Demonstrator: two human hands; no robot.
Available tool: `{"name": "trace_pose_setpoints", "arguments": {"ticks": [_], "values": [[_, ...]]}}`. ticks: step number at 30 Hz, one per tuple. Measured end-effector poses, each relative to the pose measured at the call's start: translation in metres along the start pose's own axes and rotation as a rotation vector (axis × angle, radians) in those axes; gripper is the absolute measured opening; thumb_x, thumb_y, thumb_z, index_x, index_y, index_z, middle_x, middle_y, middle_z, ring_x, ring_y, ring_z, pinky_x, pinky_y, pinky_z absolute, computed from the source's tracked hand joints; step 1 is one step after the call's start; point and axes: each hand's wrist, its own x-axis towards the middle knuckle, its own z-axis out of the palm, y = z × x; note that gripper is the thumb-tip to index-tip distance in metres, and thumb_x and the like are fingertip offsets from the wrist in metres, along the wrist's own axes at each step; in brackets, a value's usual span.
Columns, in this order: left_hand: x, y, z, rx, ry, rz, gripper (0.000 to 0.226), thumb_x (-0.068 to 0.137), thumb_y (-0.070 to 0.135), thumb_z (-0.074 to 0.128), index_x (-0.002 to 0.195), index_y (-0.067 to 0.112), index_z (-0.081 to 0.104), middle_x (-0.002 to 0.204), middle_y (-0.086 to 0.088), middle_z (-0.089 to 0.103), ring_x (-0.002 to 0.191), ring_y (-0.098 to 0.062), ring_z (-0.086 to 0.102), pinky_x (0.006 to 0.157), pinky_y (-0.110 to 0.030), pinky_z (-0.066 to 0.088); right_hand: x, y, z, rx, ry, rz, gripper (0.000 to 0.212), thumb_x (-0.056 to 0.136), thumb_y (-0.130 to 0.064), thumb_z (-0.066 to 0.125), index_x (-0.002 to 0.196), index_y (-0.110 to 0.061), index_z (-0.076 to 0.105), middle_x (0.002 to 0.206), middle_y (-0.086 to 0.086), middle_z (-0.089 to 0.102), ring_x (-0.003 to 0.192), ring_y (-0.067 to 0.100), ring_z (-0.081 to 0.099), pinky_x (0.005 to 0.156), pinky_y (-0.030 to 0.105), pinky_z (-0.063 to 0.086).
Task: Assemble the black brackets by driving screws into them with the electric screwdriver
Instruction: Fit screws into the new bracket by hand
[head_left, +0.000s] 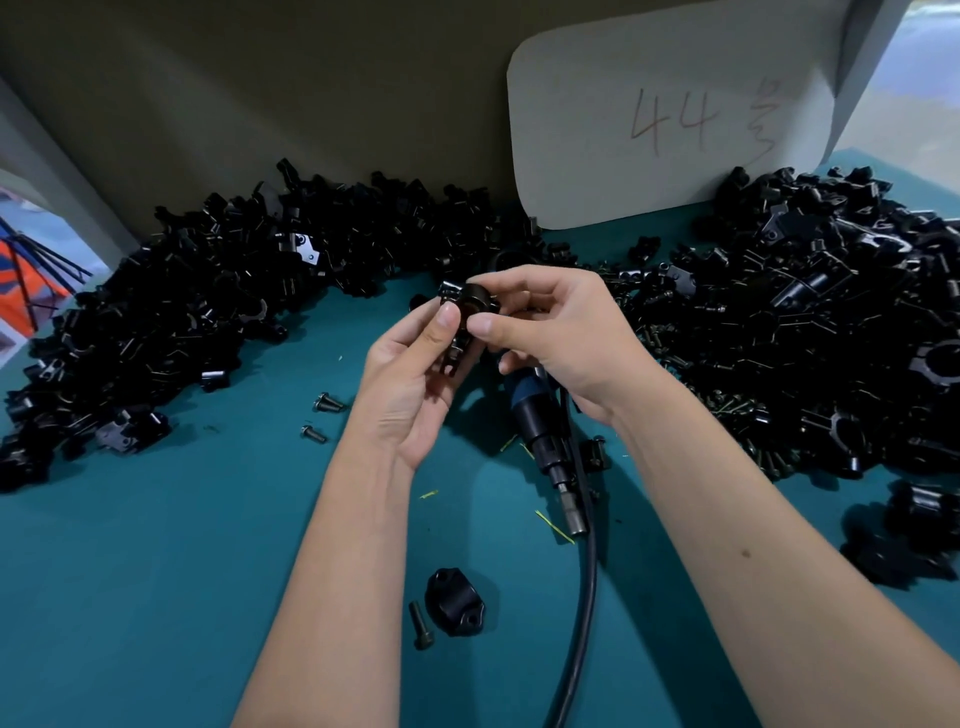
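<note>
Both hands meet over the middle of the teal table. My left hand and my right hand pinch the same black bracket between thumbs and fingers, held up above the surface. The electric screwdriver hangs under my right palm, its blue and black body pointing down toward me, its black cable trailing to the bottom edge. Whether my right hand's lower fingers hold the tool is hidden. A loose bracket half and a screw lie near me on the table.
Big heaps of black brackets lie at the left and right, with small screws mixed in at the right heap's edge. Two loose screws lie left of my left hand. A white card marked 44 leans on the back wall.
</note>
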Motion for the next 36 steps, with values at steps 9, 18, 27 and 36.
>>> {"name": "trace_pose_setpoints", "arguments": {"ticks": [9, 18, 27, 36], "values": [[0.000, -0.006, 0.011, -0.004, 0.036, -0.019, 0.014, 0.079, 0.010, 0.073, 0.083, 0.016, 0.084, 0.096, -0.008, 0.080, 0.088, -0.017, 0.077, 0.078, -0.027, 0.061, -0.003, -0.031, -0.047, -0.766, 0.034, 0.108, 0.008, 0.087, -0.027, 0.084, 0.089, -0.022, 0.077, 0.075, -0.002, 0.076, 0.055, 0.010, 0.071, 0.051, 0.024, 0.058], [0.004, -0.013, 0.012, -0.024, -0.014, -0.010, 0.017, 0.079, 0.004, 0.072, 0.085, 0.016, 0.084, 0.101, -0.012, 0.079, 0.093, -0.020, 0.076, 0.081, -0.030, 0.061, -0.006, -0.036, -0.078, -1.176, 0.066, 0.458, 0.017, 0.083, -0.004, 0.086, 0.087, -0.018, 0.078, 0.087, 0.005, 0.075, 0.064, 0.024, 0.074, 0.069, 0.039, 0.065], [0.003, -0.026, 0.018, 0.274, 0.039, 0.170, 0.037, 0.073, 0.007, 0.083, 0.109, 0.000, 0.074, 0.105, -0.017, 0.074, 0.098, -0.027, 0.070, 0.082, -0.031, 0.060, -0.006, -0.038, -0.078, -1.215, 0.038, 0.453, 0.025, 0.092, 0.005, 0.071, 0.081, -0.016, 0.079, 0.079, 0.000, 0.072, 0.054, 0.013, 0.063, 0.046, 0.022, 0.053], [0.004, -0.031, 0.022, 0.424, -0.013, 0.295, 0.027, 0.080, -0.002, 0.082, 0.094, 0.021, 0.081, 0.086, 0.002, 0.078, 0.078, -0.010, 0.071, 0.074, -0.025, 0.060, -0.010, -0.048, -0.066, -0.532, -0.018, 0.074, 0.012, 0.091, 0.000, 0.076, 0.084, -0.009, 0.078, 0.076, 0.012, 0.077, 0.064, 0.022, 0.074, 0.065, 0.023, 0.059]]}}
